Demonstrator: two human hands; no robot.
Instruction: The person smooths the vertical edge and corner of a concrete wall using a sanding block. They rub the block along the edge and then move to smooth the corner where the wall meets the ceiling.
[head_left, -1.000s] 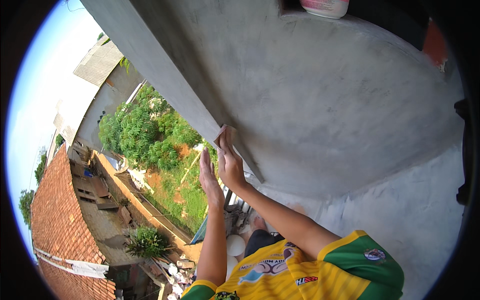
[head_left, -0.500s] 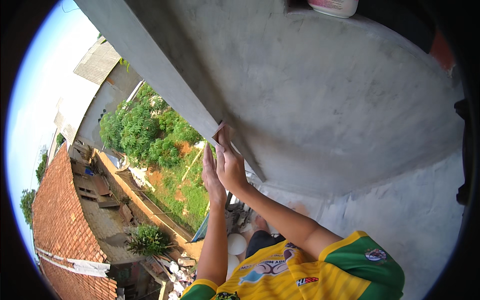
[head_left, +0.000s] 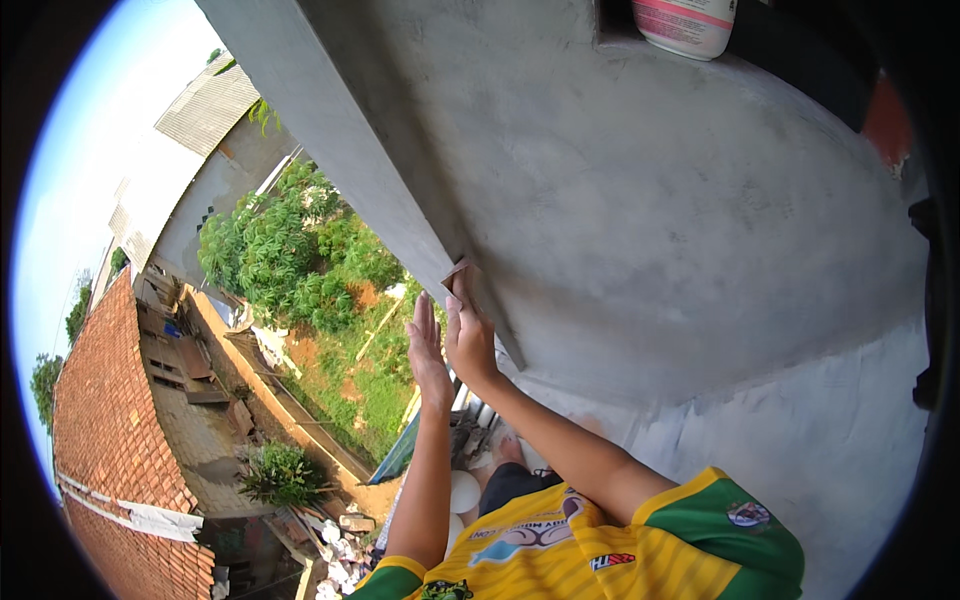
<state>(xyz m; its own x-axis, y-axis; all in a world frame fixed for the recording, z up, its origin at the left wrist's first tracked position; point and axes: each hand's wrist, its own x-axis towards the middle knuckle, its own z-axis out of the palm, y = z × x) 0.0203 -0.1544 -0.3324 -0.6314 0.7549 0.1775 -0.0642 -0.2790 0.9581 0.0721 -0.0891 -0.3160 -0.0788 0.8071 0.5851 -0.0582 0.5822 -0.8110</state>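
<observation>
My right hand (head_left: pixel 470 335) presses a small brown sheet (head_left: pixel 455 275), apparently abrasive paper, against the raised edge of a grey plastered ledge (head_left: pixel 380 170); its fingers lie along the sheet. Just left of it my left hand (head_left: pixel 428 355) is held upright with fingers stretched out and nothing visible in them, close beside the ledge's edge. Both forearms come up from my yellow and green shirt at the bottom.
A grey wall (head_left: pixel 680 200) fills the right, with a white and pink container (head_left: pixel 685 28) in a recess above. Beyond the ledge's drop lie trees (head_left: pixel 300 250) and a tiled roof (head_left: pixel 110 390). White round containers (head_left: pixel 462 492) stand by my foot.
My right hand and the sheet moved slightly up the edge, then back down it, with my left hand staying alongside. The whole view has shifted slightly, bringing more of the container into sight.
</observation>
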